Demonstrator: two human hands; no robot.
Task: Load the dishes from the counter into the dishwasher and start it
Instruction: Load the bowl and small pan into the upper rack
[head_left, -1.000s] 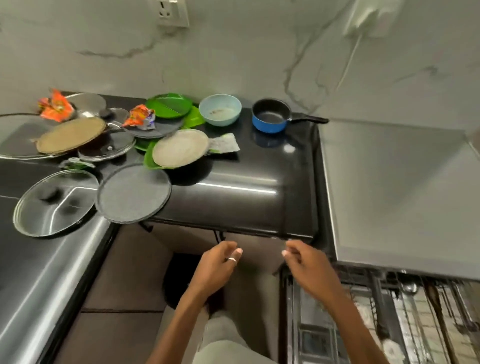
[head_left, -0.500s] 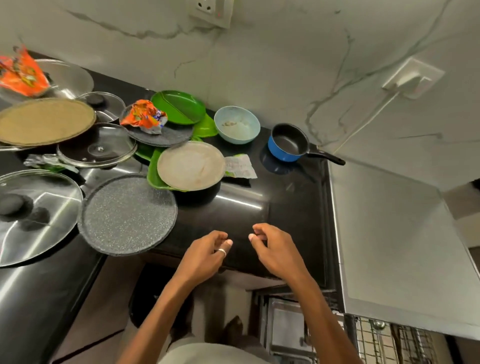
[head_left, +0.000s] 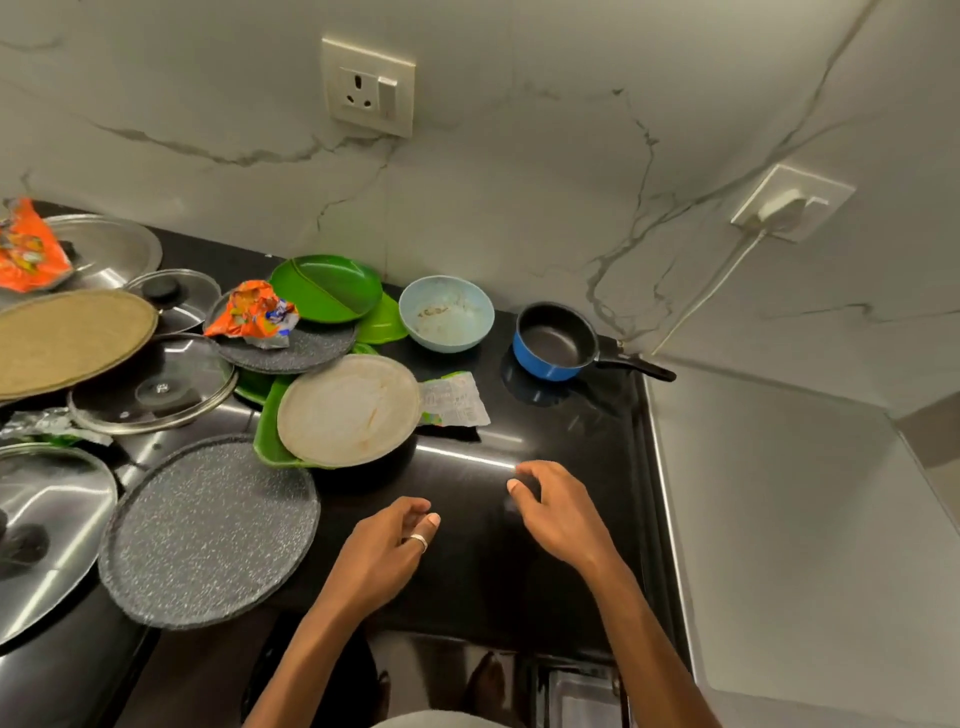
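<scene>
Since so many dishes sit on the black counter (head_left: 571, 431), we think the job has hardly begun. Every dish we see has yet to be loaded, and pressing start is far off. Our left hand (head_left: 384, 551) and right hand (head_left: 561, 514) hover over the near part of the counter, close to each other. The fingers of both are loosely curled and hold nothing.

From our hands, the blue pan (head_left: 556, 340) stands at one o'clock, near the wall. It is dark inside and looks empty. The light blue bowl (head_left: 447, 314) at twelve o'clock has dried food smears in it. At eleven o'clock a green plate (head_left: 327, 288) lies on top of another green one, with nothing in it. The cream plate (head_left: 348, 410), between ten and eleven o'clock, is the nearest dish. It rests on a green tray (head_left: 267, 431) and looks smeared. Just behind it, a small grey plate (head_left: 306, 351) holds a crumpled orange wrapper (head_left: 254, 314). The big grey speckled plate (head_left: 208, 530) at nine o'clock sticks out over the counter edge. Farther out at ten o'clock lies a glass lid (head_left: 150, 384).

At six o'clock, under the counter edge, a small shiny bit may be the dishwasher (head_left: 582, 696). We cannot tell what is in it.
</scene>
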